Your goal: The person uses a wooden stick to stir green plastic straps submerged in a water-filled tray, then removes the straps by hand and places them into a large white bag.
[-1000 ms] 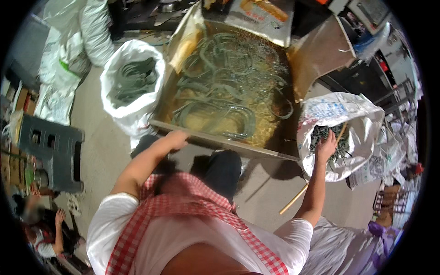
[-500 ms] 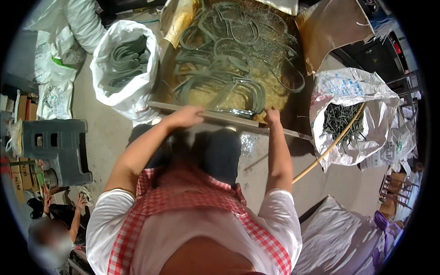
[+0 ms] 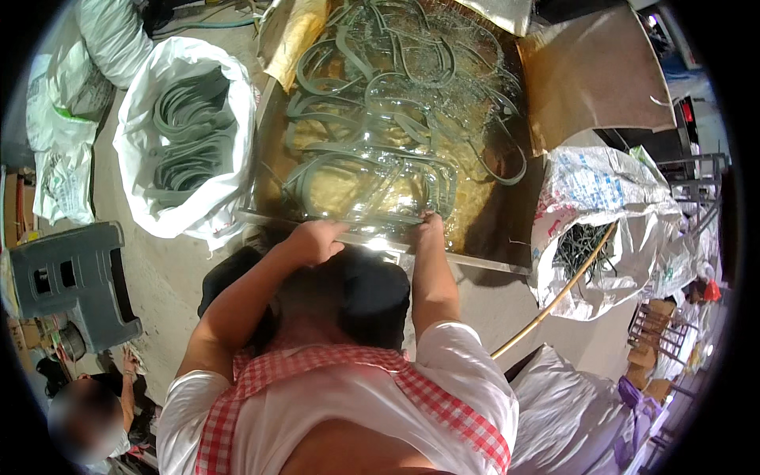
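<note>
A wide, shallow tank (image 3: 495, 265) of water stands in front of me. Long green-grey rubbery strips (image 3: 356, 150) lie looped and overlapping in it, over a yellowish bottom. My left hand (image 3: 317, 241) is closed at the near rim, fingertips pointing right. Just to its right, my right hand (image 3: 430, 227) reaches over the same rim with fingers pressed together, close to the ends of a curved strip bundle. What either hand grips is too small or hidden to make out. Glare on the water blurs the area between them.
Left of the tank, a white sack (image 3: 131, 150) holds folded green strips (image 3: 190, 107). At right, another sack (image 3: 578, 178) holds thin dark strips (image 3: 582, 249), with a long stick (image 3: 558, 301) leaning in it. A grey plastic stool (image 3: 87, 277) and another person (image 3: 87, 419) are at the left.
My right hand has moved left along the rim, nearer my left hand. The view has shifted, so the sacks and stool appear lower. Water and strips look slightly rearranged near the rim.
</note>
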Action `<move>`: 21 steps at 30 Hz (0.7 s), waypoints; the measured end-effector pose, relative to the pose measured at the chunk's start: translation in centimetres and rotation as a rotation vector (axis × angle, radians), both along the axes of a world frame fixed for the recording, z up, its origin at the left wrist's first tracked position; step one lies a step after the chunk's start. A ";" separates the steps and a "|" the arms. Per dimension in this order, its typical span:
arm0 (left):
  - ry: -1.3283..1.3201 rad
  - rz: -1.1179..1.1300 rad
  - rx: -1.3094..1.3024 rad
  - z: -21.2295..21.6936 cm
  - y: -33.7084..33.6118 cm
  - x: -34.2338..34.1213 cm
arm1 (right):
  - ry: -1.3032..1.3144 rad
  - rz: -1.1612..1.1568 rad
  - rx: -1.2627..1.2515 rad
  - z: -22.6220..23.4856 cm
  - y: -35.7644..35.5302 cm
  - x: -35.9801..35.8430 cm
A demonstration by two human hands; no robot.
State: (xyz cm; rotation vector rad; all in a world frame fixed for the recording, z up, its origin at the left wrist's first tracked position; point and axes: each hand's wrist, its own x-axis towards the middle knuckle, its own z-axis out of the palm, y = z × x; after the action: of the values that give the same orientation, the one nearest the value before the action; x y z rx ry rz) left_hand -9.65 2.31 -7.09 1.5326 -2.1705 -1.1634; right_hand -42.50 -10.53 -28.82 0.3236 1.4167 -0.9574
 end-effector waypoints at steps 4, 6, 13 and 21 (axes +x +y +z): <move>-0.144 0.014 -0.051 -0.3 0.4 0.4 | 0.040 -0.144 -0.165 8.1 0.6 4.9; -0.135 -0.025 0.015 1.4 -0.9 -0.5 | 0.140 -0.151 -0.355 11.6 0.4 4.3; 0.512 0.276 -0.062 5.2 -3.4 -2.1 | 0.479 -0.150 -1.047 27.6 -0.1 11.3; 1.384 0.462 0.570 19.8 -13.5 -0.1 | 0.974 0.333 -1.491 31.3 5.1 22.6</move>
State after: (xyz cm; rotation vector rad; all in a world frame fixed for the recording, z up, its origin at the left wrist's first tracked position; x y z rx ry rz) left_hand -9.78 -11.23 12.67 0.7485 -0.5813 -1.8767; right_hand -19.94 -5.45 2.53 -1.5972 1.0816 -1.6817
